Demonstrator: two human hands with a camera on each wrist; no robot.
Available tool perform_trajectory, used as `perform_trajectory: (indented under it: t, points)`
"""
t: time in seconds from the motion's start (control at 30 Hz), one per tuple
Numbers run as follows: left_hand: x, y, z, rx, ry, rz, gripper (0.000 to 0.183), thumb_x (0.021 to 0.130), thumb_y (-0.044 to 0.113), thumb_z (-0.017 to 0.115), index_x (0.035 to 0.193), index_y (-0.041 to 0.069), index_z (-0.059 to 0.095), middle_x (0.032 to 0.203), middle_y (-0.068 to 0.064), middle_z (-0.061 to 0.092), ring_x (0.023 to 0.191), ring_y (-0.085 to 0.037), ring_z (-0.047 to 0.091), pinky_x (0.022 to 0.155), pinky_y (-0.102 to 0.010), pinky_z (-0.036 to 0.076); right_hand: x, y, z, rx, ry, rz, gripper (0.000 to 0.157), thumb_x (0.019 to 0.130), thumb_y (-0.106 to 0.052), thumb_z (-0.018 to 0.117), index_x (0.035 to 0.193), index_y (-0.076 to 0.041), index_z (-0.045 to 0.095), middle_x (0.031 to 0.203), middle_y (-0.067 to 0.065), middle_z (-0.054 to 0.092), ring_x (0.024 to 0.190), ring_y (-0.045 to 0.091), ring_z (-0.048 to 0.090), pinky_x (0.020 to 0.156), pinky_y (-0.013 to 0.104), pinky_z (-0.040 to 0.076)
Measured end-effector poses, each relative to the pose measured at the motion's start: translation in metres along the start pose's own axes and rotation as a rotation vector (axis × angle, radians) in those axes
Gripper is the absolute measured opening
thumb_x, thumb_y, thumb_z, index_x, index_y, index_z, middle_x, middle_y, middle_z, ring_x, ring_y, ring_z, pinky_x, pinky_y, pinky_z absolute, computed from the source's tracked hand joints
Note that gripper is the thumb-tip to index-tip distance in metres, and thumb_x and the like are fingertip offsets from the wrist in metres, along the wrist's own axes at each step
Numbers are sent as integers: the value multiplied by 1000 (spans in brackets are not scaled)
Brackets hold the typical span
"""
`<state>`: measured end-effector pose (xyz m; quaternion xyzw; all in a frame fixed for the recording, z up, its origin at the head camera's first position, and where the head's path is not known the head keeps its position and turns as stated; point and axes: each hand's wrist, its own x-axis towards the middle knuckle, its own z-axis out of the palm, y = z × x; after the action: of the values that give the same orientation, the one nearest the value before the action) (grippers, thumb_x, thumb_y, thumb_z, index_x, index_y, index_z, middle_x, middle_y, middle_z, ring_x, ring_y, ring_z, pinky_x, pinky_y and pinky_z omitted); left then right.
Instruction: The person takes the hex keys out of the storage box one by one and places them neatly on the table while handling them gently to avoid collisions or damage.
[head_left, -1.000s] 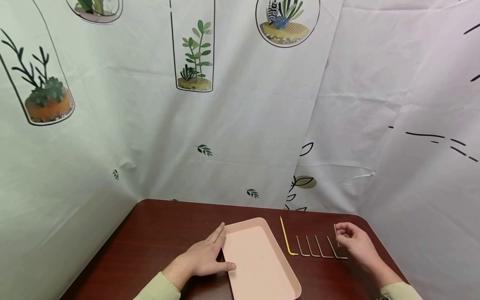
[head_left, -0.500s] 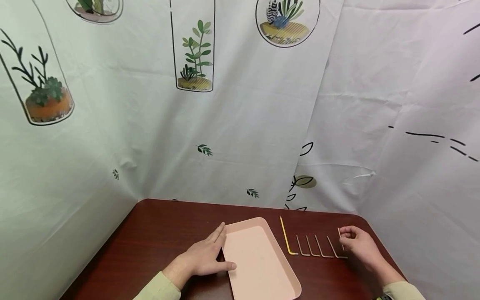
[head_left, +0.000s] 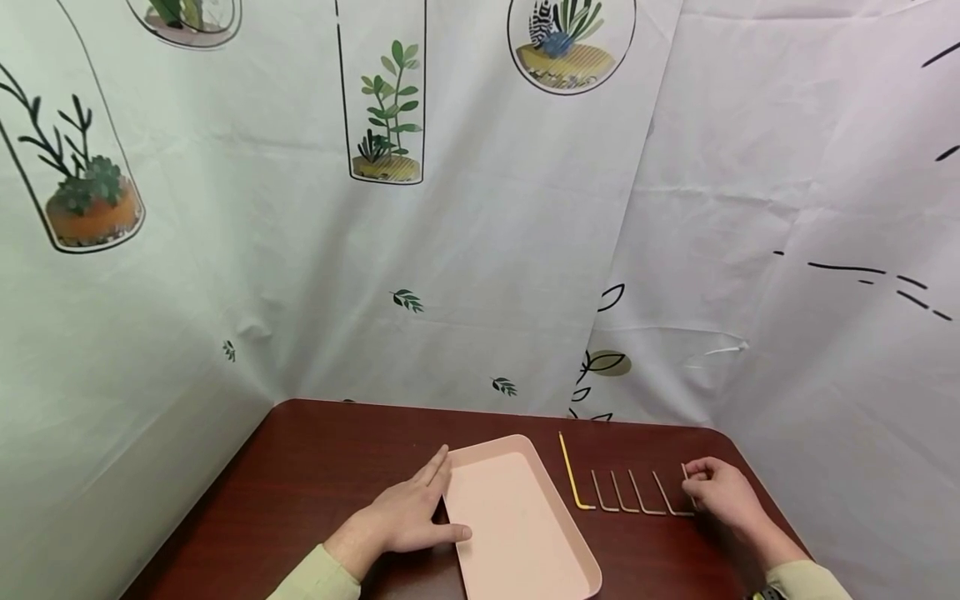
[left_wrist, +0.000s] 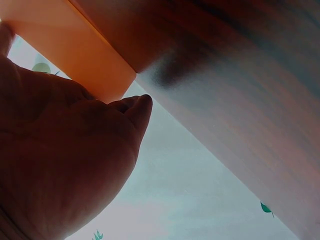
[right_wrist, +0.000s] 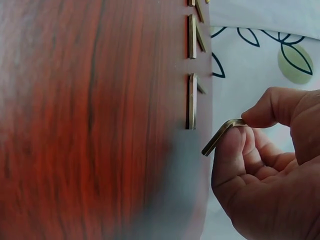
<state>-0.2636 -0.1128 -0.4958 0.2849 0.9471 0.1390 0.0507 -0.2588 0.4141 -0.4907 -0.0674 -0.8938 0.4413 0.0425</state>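
My right hand (head_left: 723, 497) pinches an L-shaped hex key (right_wrist: 218, 138) between thumb and fingers, just right of a row of hex keys. In the right wrist view, its short bent end sticks out past the fingertips. The row holds a long yellow hex key (head_left: 568, 477) at the left and several bare metal ones, the rightmost hex key (head_left: 666, 495) being nearest the held one. Fingers extended, my left hand (head_left: 405, 514) rests against the left side of a pale pink tray (head_left: 517, 525), with its thumb over the rim.
Everything lies on a dark red-brown wooden table (head_left: 337, 442) with rounded far corners. White fabric (head_left: 495, 250) printed with plants and leaves hangs behind and along both sides. The tray stands at an angle left of the hex keys.
My right hand has shifted a little to the right and nearer to me, carrying the hex key away from the row's rightmost one. The left hand and tray stay put.
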Motion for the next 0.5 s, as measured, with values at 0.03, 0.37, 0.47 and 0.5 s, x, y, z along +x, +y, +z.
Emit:
perform_trajectory:
  t: [0.03,0.37,0.47,0.5]
  points:
    - [0,0,0,0,0,0,117,87,84,47,164,2,14,172,-13,5,150,-27,34,96,-46,52,1,1,0,-9,2,4,37,86,-2,67,118,13,58,89,8,61,63,17,56,56,30,48]
    - [0,0,0,-2,9,3,116,87,83,49,163,2,16,171,-14,7,148,-28,37,95,-46,52,7,11,0,-65,4,16,35,84,-3,65,114,12,58,83,6,62,59,18,56,54,31,45]
    - [0,0,-1,-7,1,2,116,88,82,49,163,1,16,171,-14,6,150,-28,34,97,-46,51,9,13,0,-90,6,18,33,83,-4,65,112,11,59,81,5,60,58,18,55,53,31,45]
    - [0,0,-1,-7,-2,2,116,88,82,49,163,1,16,171,-14,6,150,-27,33,97,-46,51,9,14,0,-105,9,13,32,83,-4,66,110,11,59,80,5,59,59,18,55,53,31,44]
